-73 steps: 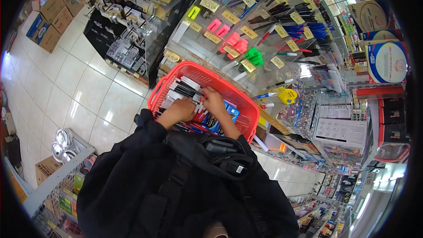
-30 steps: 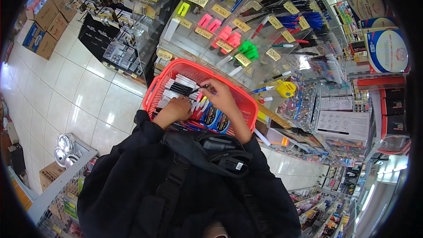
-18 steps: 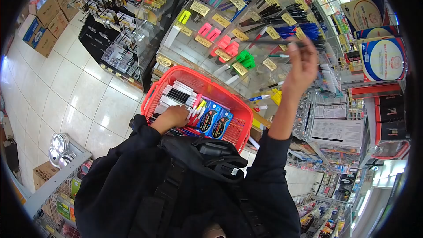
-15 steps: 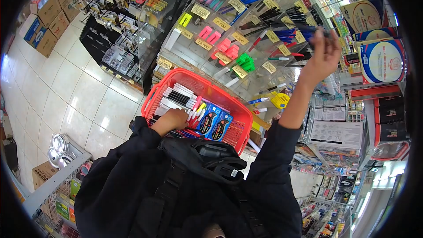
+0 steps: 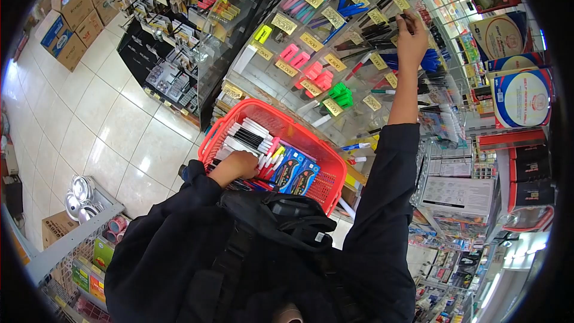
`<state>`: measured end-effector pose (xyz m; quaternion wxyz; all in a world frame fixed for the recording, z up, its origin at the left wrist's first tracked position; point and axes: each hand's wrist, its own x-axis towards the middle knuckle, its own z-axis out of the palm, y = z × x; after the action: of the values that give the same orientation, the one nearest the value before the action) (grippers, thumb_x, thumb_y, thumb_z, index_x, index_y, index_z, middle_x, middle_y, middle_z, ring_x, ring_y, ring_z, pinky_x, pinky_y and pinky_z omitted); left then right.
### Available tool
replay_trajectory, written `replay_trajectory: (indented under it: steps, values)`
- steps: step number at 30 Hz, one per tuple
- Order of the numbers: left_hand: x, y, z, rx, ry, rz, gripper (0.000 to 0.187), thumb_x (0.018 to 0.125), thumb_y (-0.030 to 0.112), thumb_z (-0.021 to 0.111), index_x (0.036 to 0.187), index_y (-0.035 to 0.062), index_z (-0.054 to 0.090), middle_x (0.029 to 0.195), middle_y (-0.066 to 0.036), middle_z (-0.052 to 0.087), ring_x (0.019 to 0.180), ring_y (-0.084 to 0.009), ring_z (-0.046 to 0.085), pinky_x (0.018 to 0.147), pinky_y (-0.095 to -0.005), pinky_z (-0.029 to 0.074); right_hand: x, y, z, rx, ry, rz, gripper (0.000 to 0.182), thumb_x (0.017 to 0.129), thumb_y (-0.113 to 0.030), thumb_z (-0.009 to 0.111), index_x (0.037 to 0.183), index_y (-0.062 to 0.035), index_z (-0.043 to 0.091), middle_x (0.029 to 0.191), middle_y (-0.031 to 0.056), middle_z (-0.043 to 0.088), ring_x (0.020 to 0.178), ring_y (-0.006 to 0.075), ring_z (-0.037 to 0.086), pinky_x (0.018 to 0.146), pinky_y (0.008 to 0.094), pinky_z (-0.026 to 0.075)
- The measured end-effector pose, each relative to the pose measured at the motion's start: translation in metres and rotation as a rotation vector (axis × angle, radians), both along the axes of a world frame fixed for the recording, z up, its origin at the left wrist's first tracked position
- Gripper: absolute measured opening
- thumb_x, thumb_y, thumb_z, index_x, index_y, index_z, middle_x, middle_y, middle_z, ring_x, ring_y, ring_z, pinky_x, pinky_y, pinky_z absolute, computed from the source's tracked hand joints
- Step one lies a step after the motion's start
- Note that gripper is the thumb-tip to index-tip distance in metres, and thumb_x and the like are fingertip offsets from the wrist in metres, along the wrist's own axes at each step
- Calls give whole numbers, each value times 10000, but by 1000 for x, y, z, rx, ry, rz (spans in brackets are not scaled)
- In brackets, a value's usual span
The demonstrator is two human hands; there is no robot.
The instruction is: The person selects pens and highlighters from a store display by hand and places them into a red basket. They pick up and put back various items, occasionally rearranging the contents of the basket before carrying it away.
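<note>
Moved: our right hand (image 5: 411, 40) has swung left from beside the blue pens to the black pen rack (image 5: 382, 24).
Right grip: fingers pinched on a dark pen (image 5: 399, 18) at that rack.
Left hand (image 5: 239, 164): curled over the pens (image 5: 248, 137) inside our red basket (image 5: 326, 182); we cannot tell if it grips.

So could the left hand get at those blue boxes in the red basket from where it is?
Probably yes. The left hand rests inside the red basket on the pens, and the blue boxes lie uncovered beside it, with nothing between them.
</note>
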<state>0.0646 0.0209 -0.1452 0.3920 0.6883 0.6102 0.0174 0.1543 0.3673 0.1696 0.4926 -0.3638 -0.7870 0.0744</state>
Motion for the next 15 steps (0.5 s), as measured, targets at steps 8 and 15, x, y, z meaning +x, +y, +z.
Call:
replay_trajectory:
  steps: [8, 15]
  values:
    - [2, 0, 0, 15, 12, -16, 382, 841, 352, 586, 964, 9, 701, 979, -197, 688, 937, -350, 663, 844, -446, 516, 17, -29, 1, 72, 71, 42, 246, 876, -141, 658, 1103, -51, 687, 999, 98, 705, 874, 141, 658, 781, 290, 498]
    - [5, -2, -7, 42, 28, -56, 386, 852, 375, 591, 967, 19, 684, 980, -198, 669, 954, -360, 637, 842, -459, 505, 27, -37, -8, 69, -125, 11, 214, 850, -209, 696, 956, -24, 695, 896, 91, 681, 794, 180, 637, 748, 302, 492]
